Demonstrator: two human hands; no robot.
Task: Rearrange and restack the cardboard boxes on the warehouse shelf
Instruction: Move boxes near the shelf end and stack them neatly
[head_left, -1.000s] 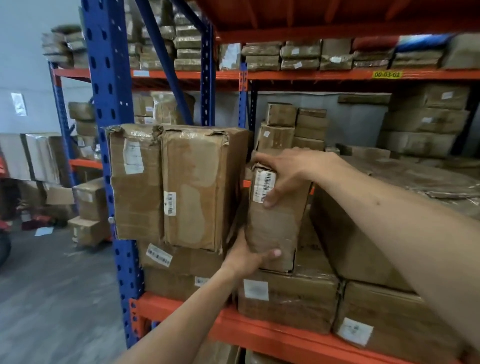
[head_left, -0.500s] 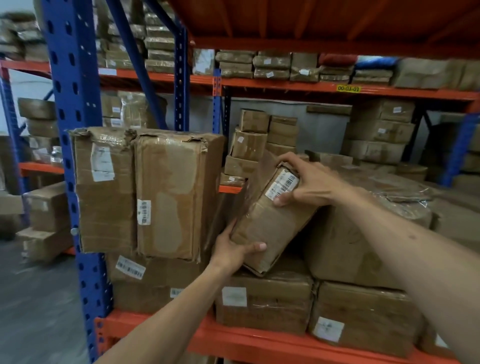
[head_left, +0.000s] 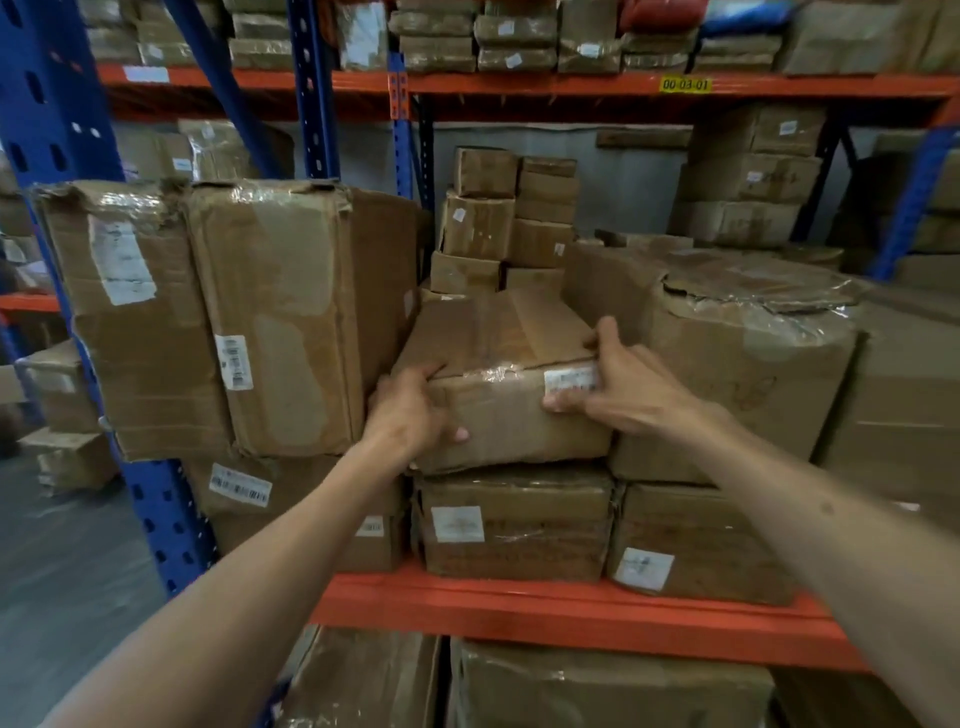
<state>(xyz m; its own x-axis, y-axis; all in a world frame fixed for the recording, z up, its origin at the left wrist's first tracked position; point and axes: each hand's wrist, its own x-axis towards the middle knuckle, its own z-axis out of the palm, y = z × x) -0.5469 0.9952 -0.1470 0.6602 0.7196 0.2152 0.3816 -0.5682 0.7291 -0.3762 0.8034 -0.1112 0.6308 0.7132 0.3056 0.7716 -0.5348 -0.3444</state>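
A flat brown cardboard box (head_left: 506, 364) with a barcode label lies on its broad side on top of a lower box (head_left: 514, 519) in the middle of the shelf. My left hand (head_left: 410, 410) grips its near left corner. My right hand (head_left: 618, 384) holds its near right corner, fingers over the label. The box sits wedged between two tall upright boxes (head_left: 270, 312) on the left and a large plastic-wrapped box (head_left: 743, 364) on the right.
The orange shelf beam (head_left: 519, 608) runs below the stack, and a blue upright post (head_left: 57, 130) stands at left. Small boxes (head_left: 498, 218) are stacked behind. More boxes fill the shelf above, the level below, and the right side.
The box was upright, then tilted to the right, and now lies flat on the lower box. Both hands shifted to its near corners. The view moved closer.
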